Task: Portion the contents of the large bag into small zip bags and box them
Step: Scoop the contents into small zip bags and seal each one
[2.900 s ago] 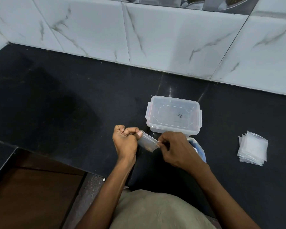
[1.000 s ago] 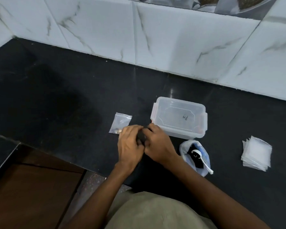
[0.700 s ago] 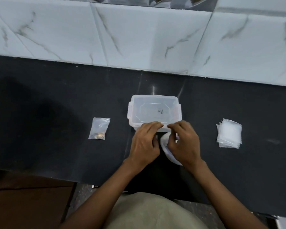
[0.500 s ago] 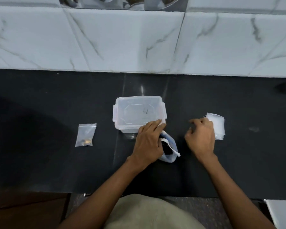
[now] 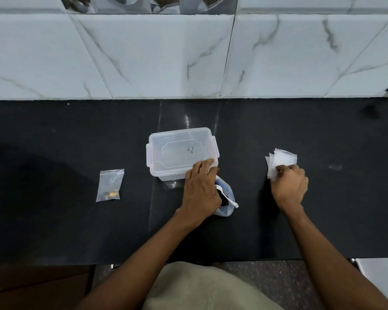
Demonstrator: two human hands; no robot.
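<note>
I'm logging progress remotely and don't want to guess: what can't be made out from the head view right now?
- Large bag: mostly hidden under the left hand; how much dark content remains is unclear.
- Spoon: only part of the white handle shows.
- Stack of empty zip bags: near edge covered by the right hand; its grip and the bag count can't be told.
- Filled zip bag: contents too small to identify.
- Lidded box: lid marking illegible.

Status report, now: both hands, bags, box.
Left hand on large bag. Right hand pinching empty zip bags. Filled zip bag unboxed; box lidded.
</note>
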